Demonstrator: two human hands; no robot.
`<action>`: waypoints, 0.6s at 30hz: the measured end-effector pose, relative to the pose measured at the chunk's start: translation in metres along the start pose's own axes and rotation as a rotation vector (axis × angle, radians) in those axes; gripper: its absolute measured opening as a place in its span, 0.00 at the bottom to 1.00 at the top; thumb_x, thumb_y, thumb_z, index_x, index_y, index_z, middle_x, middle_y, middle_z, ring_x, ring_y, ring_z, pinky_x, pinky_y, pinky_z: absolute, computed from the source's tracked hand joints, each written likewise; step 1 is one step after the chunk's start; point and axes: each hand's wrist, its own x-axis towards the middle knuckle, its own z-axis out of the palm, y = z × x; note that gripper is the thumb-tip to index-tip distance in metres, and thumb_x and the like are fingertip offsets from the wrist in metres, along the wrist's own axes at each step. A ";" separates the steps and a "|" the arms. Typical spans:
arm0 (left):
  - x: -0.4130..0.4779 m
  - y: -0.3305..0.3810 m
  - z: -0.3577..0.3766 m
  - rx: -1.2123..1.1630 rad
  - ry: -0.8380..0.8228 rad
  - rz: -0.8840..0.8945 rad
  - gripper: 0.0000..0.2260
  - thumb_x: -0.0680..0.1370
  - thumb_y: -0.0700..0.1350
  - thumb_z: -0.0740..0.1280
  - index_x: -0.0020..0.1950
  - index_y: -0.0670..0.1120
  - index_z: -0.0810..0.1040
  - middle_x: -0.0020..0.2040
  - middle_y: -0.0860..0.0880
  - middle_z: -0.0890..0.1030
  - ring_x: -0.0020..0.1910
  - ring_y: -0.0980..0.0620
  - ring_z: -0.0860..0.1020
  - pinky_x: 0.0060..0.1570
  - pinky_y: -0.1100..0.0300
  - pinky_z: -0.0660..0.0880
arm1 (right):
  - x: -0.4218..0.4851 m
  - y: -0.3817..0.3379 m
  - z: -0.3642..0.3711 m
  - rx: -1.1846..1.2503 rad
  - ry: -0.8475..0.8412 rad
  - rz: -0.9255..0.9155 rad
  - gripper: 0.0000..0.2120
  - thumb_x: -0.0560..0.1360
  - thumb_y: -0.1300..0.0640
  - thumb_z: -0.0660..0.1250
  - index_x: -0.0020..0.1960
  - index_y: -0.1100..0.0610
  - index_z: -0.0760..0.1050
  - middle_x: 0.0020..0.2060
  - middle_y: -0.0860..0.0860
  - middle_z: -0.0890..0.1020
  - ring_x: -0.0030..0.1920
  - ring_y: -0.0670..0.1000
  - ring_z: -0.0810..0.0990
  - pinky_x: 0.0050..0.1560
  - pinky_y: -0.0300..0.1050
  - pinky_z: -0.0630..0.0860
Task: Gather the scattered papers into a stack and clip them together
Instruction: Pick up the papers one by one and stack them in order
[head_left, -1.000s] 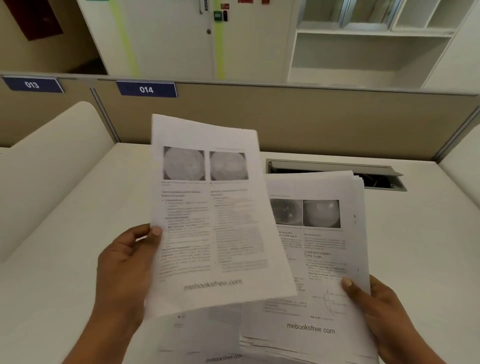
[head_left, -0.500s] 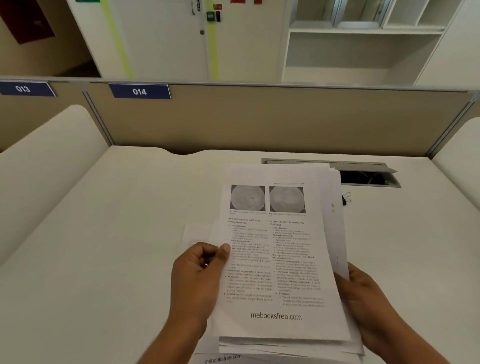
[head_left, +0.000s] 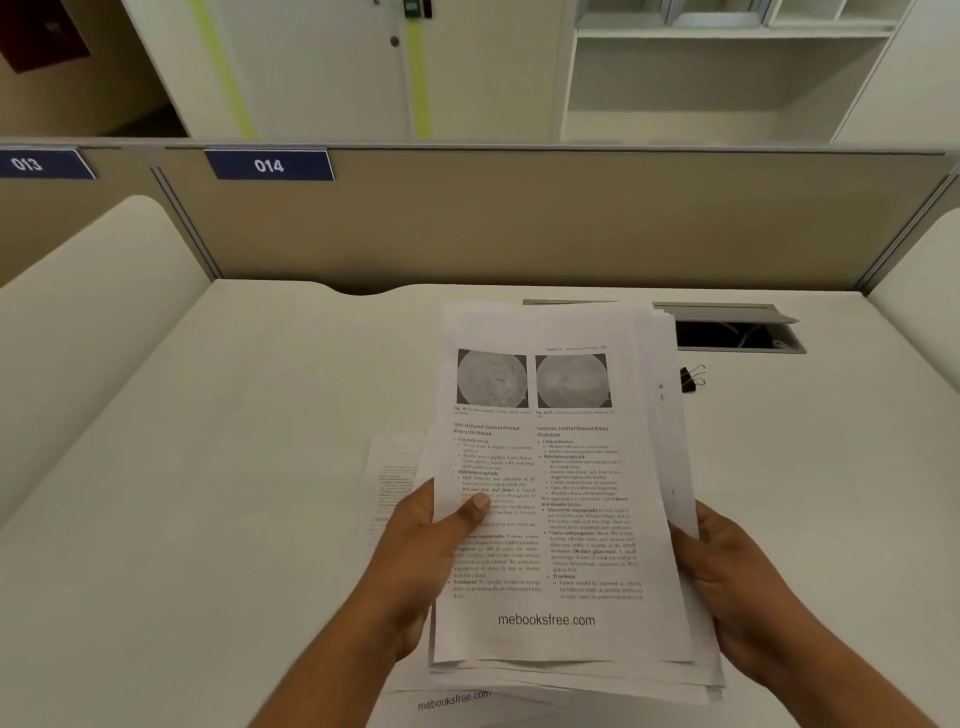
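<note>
papers mostly gathered, clip not yet on

the stack (head_left: 561, 493) is off the surface (head_left: 208, 467), held between both hands in front of the person and tilted up toward the camera. its top sheet is a printed page with two round grey pictures over two columns of text. the edges are not square: sheets fan out along the right side and step out below the bottom edge, so the pile is loose.

the left hand (head_left: 415, 561) grips the left edge, thumb laid on the top sheet, the rest of its fingers curled behind the paper. the right hand (head_left: 737, 587) holds the right edge from the side and beneath; its fingers are hidden under the sheets, so how tightly they close cannot be told.

a loose sheet (head_left: 389, 483) lies flat on the surface just left of the stack, partly behind the left hand. a second sheet (head_left: 452, 701) shows below the stack; whether it lies on the surface or hangs from the pile is unclear. the black binder clip (head_left: 691, 378) rests untouched on the surface beside the stack's far right corner, near the cable hatch (head_left: 737, 327).

by my reading the gathering is well on but unfinished. left to do: take in the stray sheets, square the edges, then fetch the clip and fasten it.
</note>
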 end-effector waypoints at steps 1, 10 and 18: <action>0.001 -0.001 0.001 -0.002 0.004 0.011 0.11 0.80 0.45 0.68 0.62 0.51 0.81 0.56 0.51 0.87 0.54 0.48 0.86 0.56 0.43 0.82 | -0.001 0.000 0.000 -0.016 0.003 -0.007 0.16 0.75 0.52 0.65 0.59 0.57 0.81 0.50 0.59 0.87 0.48 0.60 0.87 0.42 0.52 0.84; 0.002 -0.014 0.007 -0.001 0.043 0.043 0.10 0.77 0.41 0.71 0.58 0.49 0.82 0.53 0.49 0.88 0.50 0.47 0.87 0.50 0.46 0.84 | -0.003 0.005 0.001 0.004 0.016 -0.001 0.17 0.74 0.50 0.65 0.60 0.55 0.80 0.53 0.55 0.87 0.51 0.59 0.87 0.48 0.55 0.84; -0.001 -0.019 0.007 0.028 0.063 0.073 0.12 0.76 0.39 0.73 0.59 0.50 0.82 0.52 0.51 0.88 0.50 0.49 0.87 0.50 0.50 0.84 | -0.003 0.009 0.002 -0.014 0.049 -0.030 0.20 0.67 0.53 0.72 0.58 0.60 0.80 0.49 0.59 0.87 0.46 0.61 0.87 0.40 0.51 0.84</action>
